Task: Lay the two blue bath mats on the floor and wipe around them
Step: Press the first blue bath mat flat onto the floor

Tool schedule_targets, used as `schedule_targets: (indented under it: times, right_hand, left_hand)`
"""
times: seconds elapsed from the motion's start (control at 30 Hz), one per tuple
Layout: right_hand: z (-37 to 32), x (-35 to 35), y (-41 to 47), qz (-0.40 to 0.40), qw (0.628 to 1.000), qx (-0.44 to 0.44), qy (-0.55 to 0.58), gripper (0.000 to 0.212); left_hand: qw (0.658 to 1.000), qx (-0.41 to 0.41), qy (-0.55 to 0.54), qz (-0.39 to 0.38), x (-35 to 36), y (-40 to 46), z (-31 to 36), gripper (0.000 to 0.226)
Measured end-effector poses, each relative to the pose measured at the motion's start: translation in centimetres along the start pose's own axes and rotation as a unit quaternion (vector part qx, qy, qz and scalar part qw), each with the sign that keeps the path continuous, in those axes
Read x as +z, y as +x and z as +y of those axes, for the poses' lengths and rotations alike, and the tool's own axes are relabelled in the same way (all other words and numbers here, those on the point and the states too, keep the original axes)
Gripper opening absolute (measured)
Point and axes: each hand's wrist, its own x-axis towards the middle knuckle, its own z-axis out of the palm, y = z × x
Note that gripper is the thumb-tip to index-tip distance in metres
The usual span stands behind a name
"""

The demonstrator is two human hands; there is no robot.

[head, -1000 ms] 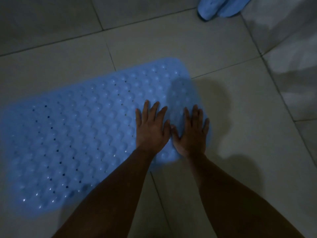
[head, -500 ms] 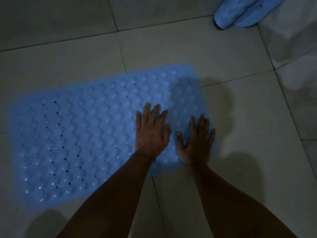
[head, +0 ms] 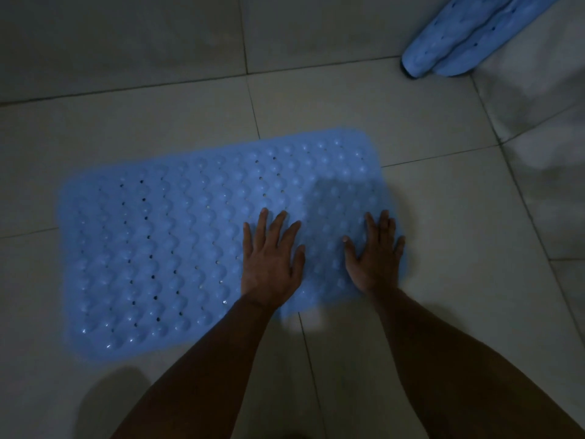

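Observation:
A blue bath mat (head: 164, 248) with bumps and small holes lies flat on the pale tiled floor (head: 316, 103). My left hand (head: 269, 264) presses flat on the mat right of its middle, fingers spread. My right hand (head: 375, 258) presses flat on the mat's right end, fingers spread, close to the near right corner. A second blue bath mat (head: 459, 39) lies rolled or folded at the top right, partly cut off by the frame edge.
The light is dim. Grout lines cross the large floor tiles. A lighter tiled surface (head: 544, 115) rises or continues at the right. Bare floor surrounds the flat mat on all sides.
My hands have spread apart on the mat, the right one sliding toward the mat's right end. The view has shifted, so the mat and the rolled mat sit lower in frame.

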Motion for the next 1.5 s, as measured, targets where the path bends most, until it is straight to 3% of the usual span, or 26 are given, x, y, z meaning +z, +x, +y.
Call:
schedule_targets:
  times: [0.1,0.27,0.37,0.73,1.2,1.37,1.5]
  right_hand:
    - [-1.5,-1.2,0.0,-0.004,0.999,0.027,0.023,0.087]
    - [-4.9,-0.6,-2.3,0.001,0.995,-0.100,-0.025,0.078]
    - [-5.9,1.2,-3.9,-0.019,0.990,-0.130,-0.057,0.077]
    - [-5.6,3.0,-4.9,0.039,0.988,-0.130,-0.074,0.077]
    - [-5.9,2.6,-4.4,0.008,0.992,-0.109,-0.060,0.076]
    - [-7.0,-0.3,-1.6,0.118,0.986,-0.118,0.003,0.052]
    - [-6.3,-2.1,0.2,0.142,0.981,-0.130,-0.002,0.052]
  left_hand:
    - [1.000,-0.006,0.003,-0.006,-0.9,-0.5,-0.5,0.054]
    - [1.000,-0.010,-0.001,-0.007,-1.6,-0.2,-0.8,0.055]
    - [1.000,-0.012,-0.001,-0.005,-1.3,-0.1,-1.4,0.056]
    - [0.999,-0.033,-0.004,0.011,0.2,-0.5,-3.6,0.051]
    - [0.999,-0.029,0.000,-0.020,-0.5,-1.2,-2.9,0.055]
    - [0.997,0.044,0.031,-0.050,1.8,-2.3,-1.2,0.059]
    - [0.992,0.063,0.071,-0.083,4.5,-1.7,1.0,0.066]
